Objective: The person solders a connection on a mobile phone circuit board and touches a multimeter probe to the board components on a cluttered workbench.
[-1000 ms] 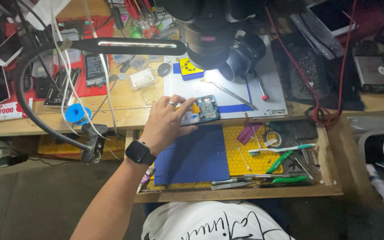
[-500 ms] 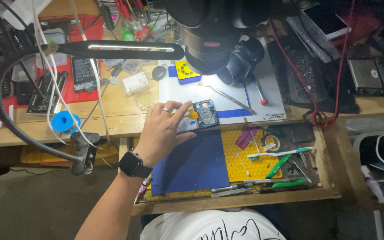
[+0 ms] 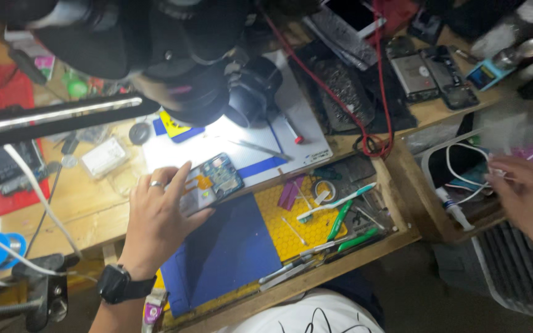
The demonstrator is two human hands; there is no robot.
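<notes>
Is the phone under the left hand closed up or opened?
Opened: the phone lies with its circuit boards exposed, the left hand resting on it.
</notes>
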